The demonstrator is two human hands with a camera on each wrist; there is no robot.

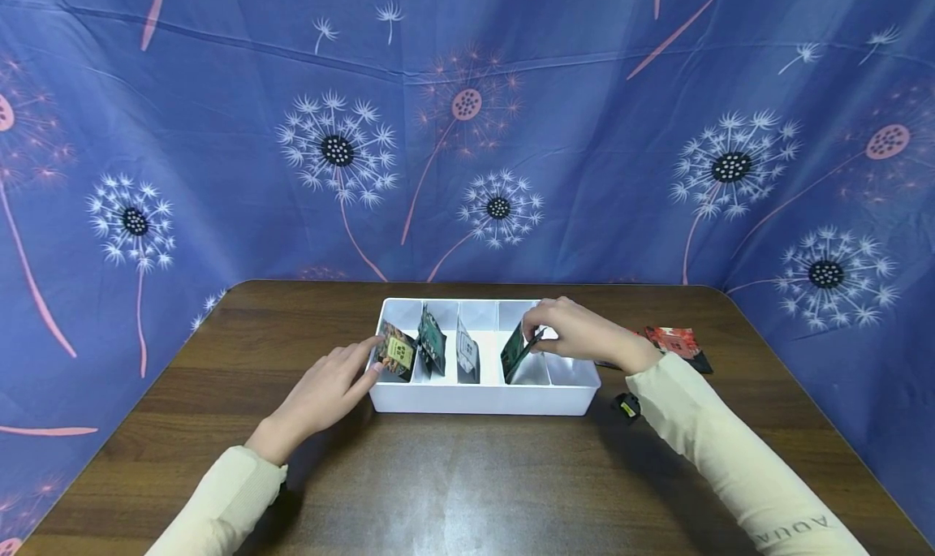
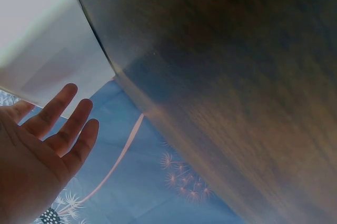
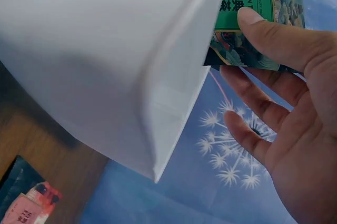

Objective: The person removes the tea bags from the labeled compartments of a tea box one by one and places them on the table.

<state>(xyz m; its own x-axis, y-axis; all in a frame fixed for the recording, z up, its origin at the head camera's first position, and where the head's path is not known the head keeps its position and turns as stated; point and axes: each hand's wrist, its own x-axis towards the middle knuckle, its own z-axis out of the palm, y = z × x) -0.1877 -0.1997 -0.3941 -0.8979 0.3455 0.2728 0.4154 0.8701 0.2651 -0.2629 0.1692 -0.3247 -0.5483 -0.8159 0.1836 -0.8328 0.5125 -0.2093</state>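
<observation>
A white divided box [image 1: 478, 400] stands on the table, with small packets leaning in several of its compartments. Inside the right part, my right hand [image 1: 566, 329] pinches a green tea packet [image 3: 245, 2] between thumb and fingers. Another dark green packet [image 1: 512, 353] stands just left of it. My left hand [image 1: 329, 381] has its thumb and index finger at the box's left end, beside an orange-and-yellow packet [image 1: 397, 351]. Its other fingers are nearly straight in the left wrist view. A teal packet [image 1: 432, 341] and a silver-grey packet [image 1: 467, 355] stand in the compartments between the hands.
Red-and-black packets [image 1: 679, 346] lie on the table right of the box, partly behind the right forearm. A small black object with a yellow mark [image 1: 627, 406] lies near the right sleeve. A blue dandelion-print cloth [image 1: 467, 134] hangs behind the brown table [image 1: 467, 483].
</observation>
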